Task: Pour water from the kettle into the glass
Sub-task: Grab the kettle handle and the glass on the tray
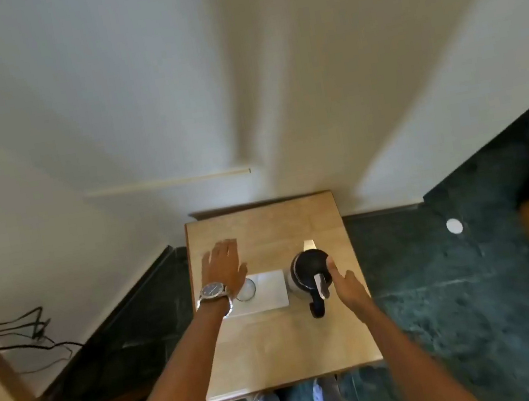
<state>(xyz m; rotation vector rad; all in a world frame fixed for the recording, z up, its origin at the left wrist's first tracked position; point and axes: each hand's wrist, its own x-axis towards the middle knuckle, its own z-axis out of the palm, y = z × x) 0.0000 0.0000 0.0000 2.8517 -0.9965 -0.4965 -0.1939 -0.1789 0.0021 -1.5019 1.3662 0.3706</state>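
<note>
Black kettle (pixel 309 271) upright on the right part of the tabletop (pixel 289 345), silver spout pointing away toward the wall, handle (pixel 318 306) toward the near edge. Just left of it, a white mat (pixel 269 291) lying flat, with the clear glass (pixel 246 289) standing at the mat's left end, partly hidden under the left wrist. Right hand (pixel 346 286) just beside the kettle's right side, fingers spread loosely, gripping nothing; thumb close to the lid, contact unclear through the blur. Left hand (pixel 225 265) spread wide and flat above the tabletop beyond the glass, holding nothing, palm down. Wristwatch (pixel 213 291) with a dark face and metal band on the left wrist. Around the small tabletop, dark green stone floor (pixel 461 290) and pale walls; black cables (pixel 31 332) trailing at the far left; a small white disc (pixel 454 225) on the floor to the right. Feet just visible below the near tabletop edge.
</note>
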